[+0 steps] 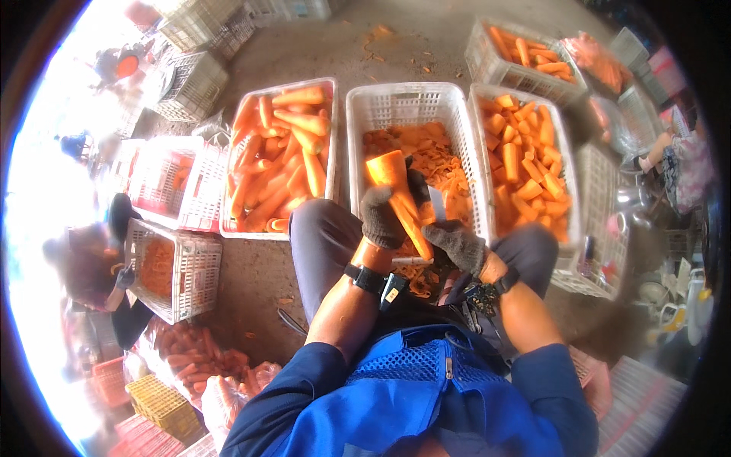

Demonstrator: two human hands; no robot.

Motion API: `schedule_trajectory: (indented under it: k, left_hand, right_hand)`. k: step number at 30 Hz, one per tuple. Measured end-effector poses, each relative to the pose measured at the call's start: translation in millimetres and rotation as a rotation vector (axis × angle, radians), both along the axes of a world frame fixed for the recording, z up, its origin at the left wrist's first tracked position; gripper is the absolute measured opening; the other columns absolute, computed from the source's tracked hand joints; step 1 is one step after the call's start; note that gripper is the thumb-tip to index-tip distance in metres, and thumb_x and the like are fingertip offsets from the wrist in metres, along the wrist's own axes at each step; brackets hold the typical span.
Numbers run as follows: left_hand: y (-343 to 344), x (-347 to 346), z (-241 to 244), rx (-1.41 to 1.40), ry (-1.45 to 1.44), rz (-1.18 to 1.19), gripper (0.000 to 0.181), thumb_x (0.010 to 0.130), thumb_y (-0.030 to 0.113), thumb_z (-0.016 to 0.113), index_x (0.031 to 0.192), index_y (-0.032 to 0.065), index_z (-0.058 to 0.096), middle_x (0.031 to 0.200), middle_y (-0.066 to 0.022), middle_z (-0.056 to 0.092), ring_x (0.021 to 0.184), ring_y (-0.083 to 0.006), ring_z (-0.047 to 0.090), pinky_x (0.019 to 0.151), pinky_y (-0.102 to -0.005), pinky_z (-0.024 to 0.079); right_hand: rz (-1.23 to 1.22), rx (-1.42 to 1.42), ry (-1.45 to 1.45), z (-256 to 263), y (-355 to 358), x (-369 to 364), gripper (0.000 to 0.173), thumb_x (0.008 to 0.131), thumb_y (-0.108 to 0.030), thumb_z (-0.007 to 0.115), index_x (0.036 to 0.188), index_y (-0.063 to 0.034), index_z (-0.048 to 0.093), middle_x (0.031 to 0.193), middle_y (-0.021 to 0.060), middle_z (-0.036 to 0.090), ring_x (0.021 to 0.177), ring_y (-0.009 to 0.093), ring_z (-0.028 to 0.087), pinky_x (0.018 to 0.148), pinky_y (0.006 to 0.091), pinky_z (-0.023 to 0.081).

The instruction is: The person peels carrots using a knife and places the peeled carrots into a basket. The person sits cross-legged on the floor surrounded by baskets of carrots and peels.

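My left hand (381, 220), in a dark knit glove, grips a large orange carrot (394, 174). The carrot slants, its thick cut end up and away from me and its thin end towards my right hand. My gloved right hand (457, 245) holds a knife, whose flat pale blade (437, 204) points up beside the carrot; its handle is hidden in the glove. Both hands are above a white plastic crate (355, 123) of carrot peelings (440, 154), between my knees. On its left a crate (337, 114) holds whole carrots (274, 165); on its right another (477, 114) holds cut carrot pieces (525, 165).
Another crate of carrots (522, 57) stands at the back right. To my left, a person (85, 263) sits by a crate (194, 257) of shavings. Bagged carrots (194, 354) and a yellow crate (163, 400) lie at lower left. Another person (682, 165) is at far right.
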State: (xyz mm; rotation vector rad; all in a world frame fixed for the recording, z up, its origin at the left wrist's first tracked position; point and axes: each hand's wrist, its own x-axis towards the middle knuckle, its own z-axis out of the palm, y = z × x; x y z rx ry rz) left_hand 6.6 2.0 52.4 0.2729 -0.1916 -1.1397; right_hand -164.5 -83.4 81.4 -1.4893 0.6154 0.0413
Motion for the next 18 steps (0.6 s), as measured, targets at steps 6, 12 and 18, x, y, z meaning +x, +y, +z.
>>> schedule_trajectory:
  k: [6, 12, 18]
  left_hand:
    - [-0.3, -7.4, 12.0, 0.145, -0.161, 0.002, 0.071, 0.074, 0.022, 0.078, 0.136, -0.0008, 0.052, 0.111, -0.0159, 0.066, 0.107, -0.0310, 0.064, 0.095, -0.0448, 0.053]
    - [-7.1, -1.5, -18.3, 0.162, -0.270, 0.000, 0.068, 0.078, 0.020, 0.083, 0.133, -0.0031, 0.050, 0.114, -0.0143, 0.064, 0.105, -0.0291, 0.065, 0.093, -0.0420, 0.055]
    - [-10.5, -3.4, -31.1, 0.227, -0.432, 0.231, 0.059, 0.089, 0.018, 0.075, 0.137, -0.0031, 0.047, 0.119, -0.0120, 0.063, 0.109, -0.0238, 0.064, 0.092, -0.0375, 0.055]
  right_hand:
    - [-0.025, 0.087, -0.082, -9.7, -11.8, -2.3, 0.029, 0.092, -0.034, 0.074, 0.087, -0.0057, 0.072, 0.069, -0.0014, 0.060, 0.062, 0.009, 0.054, 0.055, 0.0266, 0.040]
    - [-0.403, 0.083, -0.132, -11.4, -29.8, -2.7, 0.026, 0.095, -0.030, 0.069, 0.084, -0.0060, 0.071, 0.066, -0.0019, 0.058, 0.056, 0.009, 0.053, 0.051, 0.0256, 0.040]
    - [-0.593, -0.044, -0.163, -22.5, -31.7, -5.6, 0.028, 0.097, -0.032, 0.064, 0.088, -0.0067, 0.071, 0.059, -0.0032, 0.049, 0.053, 0.010, 0.051, 0.052, 0.0297, 0.042]
